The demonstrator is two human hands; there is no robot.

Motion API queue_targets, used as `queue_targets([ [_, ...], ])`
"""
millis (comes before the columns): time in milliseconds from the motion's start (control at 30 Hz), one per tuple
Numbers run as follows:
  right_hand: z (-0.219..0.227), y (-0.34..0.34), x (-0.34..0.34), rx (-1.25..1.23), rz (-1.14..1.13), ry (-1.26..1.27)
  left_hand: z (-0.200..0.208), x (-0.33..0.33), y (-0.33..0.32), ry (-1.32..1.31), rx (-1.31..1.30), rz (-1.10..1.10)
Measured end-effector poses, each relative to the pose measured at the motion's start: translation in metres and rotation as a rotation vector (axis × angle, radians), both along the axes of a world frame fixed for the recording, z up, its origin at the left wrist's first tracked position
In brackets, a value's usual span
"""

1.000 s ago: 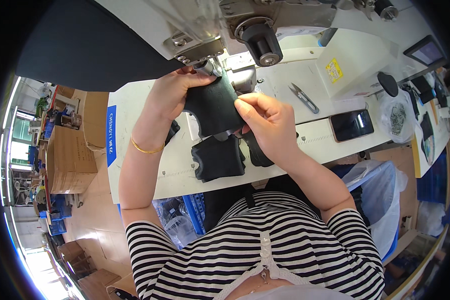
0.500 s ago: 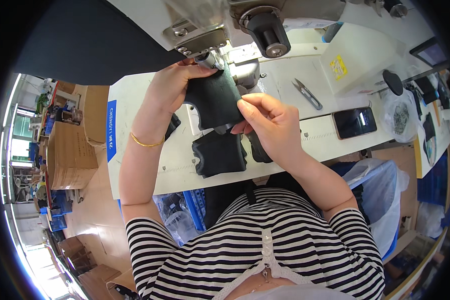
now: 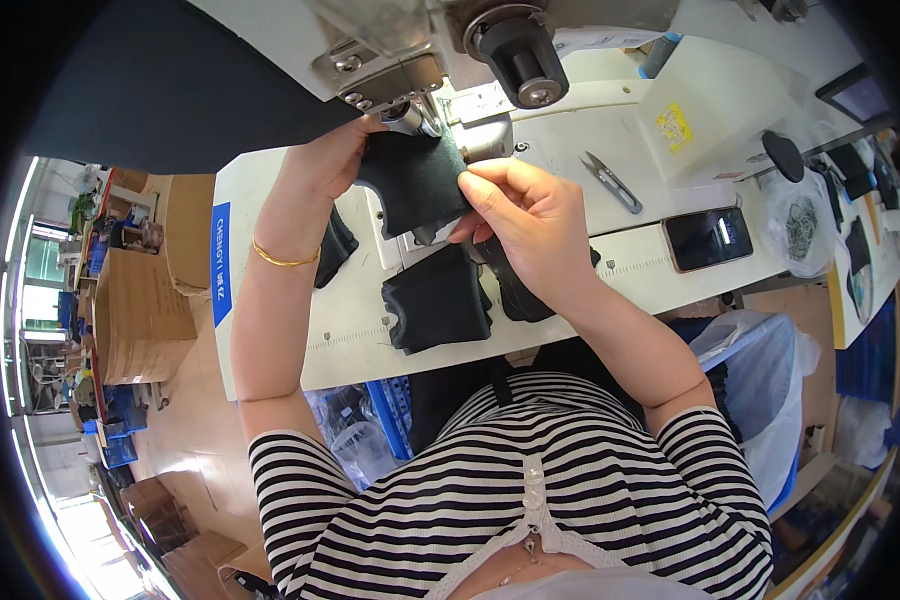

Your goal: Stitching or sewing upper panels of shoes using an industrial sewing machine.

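A black fabric piece (image 3: 418,185) lies under the presser foot (image 3: 425,122) of a sewing machine (image 3: 380,40). My right hand (image 3: 530,225) pinches its near right edge between thumb and fingers. My left hand (image 3: 332,158) is at the far left side of the piece, its fingers hidden behind the machine's head. Closer to me on the table lies another black piece (image 3: 438,302), with a third black piece (image 3: 520,290) partly under my right hand. A further dark piece (image 3: 336,248) sits beside my left forearm.
Thread snips (image 3: 612,183) and a phone (image 3: 708,240) lie on the white table (image 3: 355,345) to the right. Past them is a clear plastic bag (image 3: 798,230). A large dark panel (image 3: 190,90) covers the far left. Cardboard boxes (image 3: 145,315) stand on the floor at left.
The fabric and my right hand have moved slightly farther away and leftward. My left hand has shifted left, and its thumb, which lay on the fabric by the foot, is now out of sight.
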State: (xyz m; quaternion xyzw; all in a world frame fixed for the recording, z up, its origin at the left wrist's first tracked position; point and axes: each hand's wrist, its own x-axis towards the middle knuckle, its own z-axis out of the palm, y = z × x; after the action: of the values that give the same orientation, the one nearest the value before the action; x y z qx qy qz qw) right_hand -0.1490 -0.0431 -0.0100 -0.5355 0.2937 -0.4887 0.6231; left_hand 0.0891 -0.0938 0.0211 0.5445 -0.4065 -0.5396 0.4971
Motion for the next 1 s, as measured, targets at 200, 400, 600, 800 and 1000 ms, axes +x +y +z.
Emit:
queue_targets([
  [200,0.001,-0.008,0.002,-0.037,0.004,0.022,-0.01,0.013,-0.013,0.097,-0.207,-0.148],
  [400,0.0,-0.01,0.001,-0.022,0.037,0.036,-0.009,-0.021,0.016,-0.582,-0.288,0.063],
  [600,-0.009,-0.01,-0.007,-0.129,0.01,0.093,-0.028,-0.075,0.073,-0.939,-1.06,0.161],
  [800,-0.009,-0.001,-0.011,-0.274,-0.012,0.092,-0.028,-0.077,0.081,-0.862,-0.856,0.193],
  [1000,-0.013,-0.006,-0.011,-0.302,-0.026,0.12,-0.02,-0.079,0.081,-0.563,-0.643,0.117],
])
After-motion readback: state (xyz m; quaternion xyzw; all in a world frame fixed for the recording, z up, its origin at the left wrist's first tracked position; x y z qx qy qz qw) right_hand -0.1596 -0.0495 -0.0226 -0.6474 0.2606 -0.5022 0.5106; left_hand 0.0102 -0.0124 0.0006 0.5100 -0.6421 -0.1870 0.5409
